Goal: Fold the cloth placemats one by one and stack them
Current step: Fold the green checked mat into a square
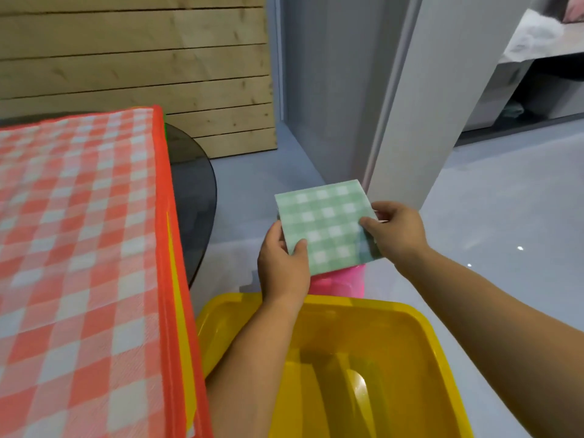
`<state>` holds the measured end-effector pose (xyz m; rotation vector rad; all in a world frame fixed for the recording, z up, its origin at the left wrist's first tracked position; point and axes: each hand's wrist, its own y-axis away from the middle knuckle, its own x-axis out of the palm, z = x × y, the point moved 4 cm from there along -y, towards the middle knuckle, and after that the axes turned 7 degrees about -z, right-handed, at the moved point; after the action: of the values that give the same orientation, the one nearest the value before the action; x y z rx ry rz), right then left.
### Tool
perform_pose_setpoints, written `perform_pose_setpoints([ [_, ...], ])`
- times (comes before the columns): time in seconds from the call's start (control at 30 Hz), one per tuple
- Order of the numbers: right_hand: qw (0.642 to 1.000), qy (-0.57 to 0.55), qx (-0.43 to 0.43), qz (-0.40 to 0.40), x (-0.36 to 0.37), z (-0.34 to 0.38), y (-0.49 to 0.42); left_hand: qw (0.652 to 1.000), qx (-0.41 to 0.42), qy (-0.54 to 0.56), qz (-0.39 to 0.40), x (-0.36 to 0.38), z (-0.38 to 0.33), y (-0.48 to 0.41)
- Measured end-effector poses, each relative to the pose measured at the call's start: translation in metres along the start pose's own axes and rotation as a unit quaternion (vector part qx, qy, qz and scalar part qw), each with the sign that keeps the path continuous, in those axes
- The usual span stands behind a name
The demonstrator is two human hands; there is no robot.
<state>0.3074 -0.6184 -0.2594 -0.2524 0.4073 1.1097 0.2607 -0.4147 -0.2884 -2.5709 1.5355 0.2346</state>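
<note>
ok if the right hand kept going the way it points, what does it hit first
Probably the left hand, gripping the opposite edge of the green checked placemat the right hand pinches; depth is unclear.

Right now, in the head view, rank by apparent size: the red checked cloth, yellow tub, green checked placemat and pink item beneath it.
1. red checked cloth
2. yellow tub
3. green checked placemat
4. pink item, mostly hidden
Cloth and tub are near the camera and cut off by the frame, so real sizes are unsure.
</note>
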Motion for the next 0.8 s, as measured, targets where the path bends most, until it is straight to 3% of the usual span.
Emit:
perform_pose_setpoints([
  [0.67, 0.994, 0.11, -0.026, 0.01, 0.023, -0.023, -0.015, 0.985, -0.07, -0.114, 0.11, 0.021, 0.025, -0.019],
  [0.8, 0.992, 0.117, -0.041, -0.009, 0.005, -0.021, -0.008, 0.987, -0.066, -0.121, 0.088, 0.015, 0.014, -0.005],
])
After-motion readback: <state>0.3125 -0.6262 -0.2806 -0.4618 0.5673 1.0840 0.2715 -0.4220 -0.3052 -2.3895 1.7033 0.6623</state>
